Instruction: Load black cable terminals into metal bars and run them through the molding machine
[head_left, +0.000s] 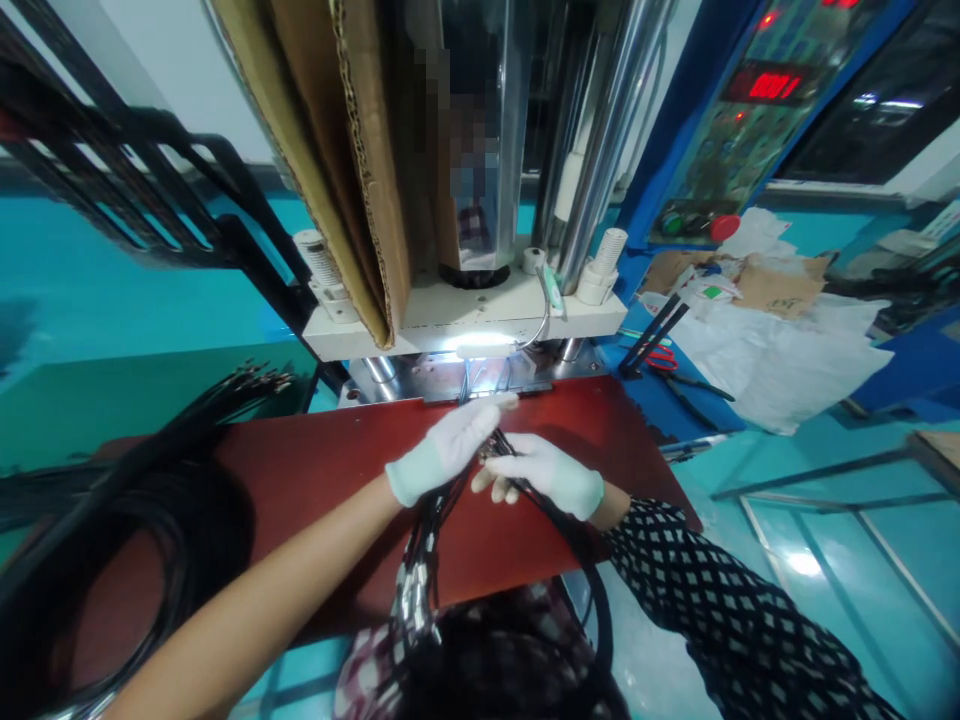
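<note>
Both hands wear white gloves. My right hand (546,474) is closed around a bundle of black cables (581,545), whose metal-tipped ends show at its fingers. The bundle loops down toward my lap. Just beside it, my left hand (454,445) has its fingers stretched out and touches the cable ends; its palm side is hidden. Below my left wrist hang more dark strands with shiny silver ends (415,595). Beyond my fingertips, thin strands run into the lit gap of a press (465,335).
A reddish-brown board (322,480) lies under my hands. Coiled black cables (172,500) sit at left. Cardboard (367,180) stands against the press. Right are a control panel (750,120), red-handled pliers (664,357), black-handled pliers (694,395) and white plastic bags (795,350).
</note>
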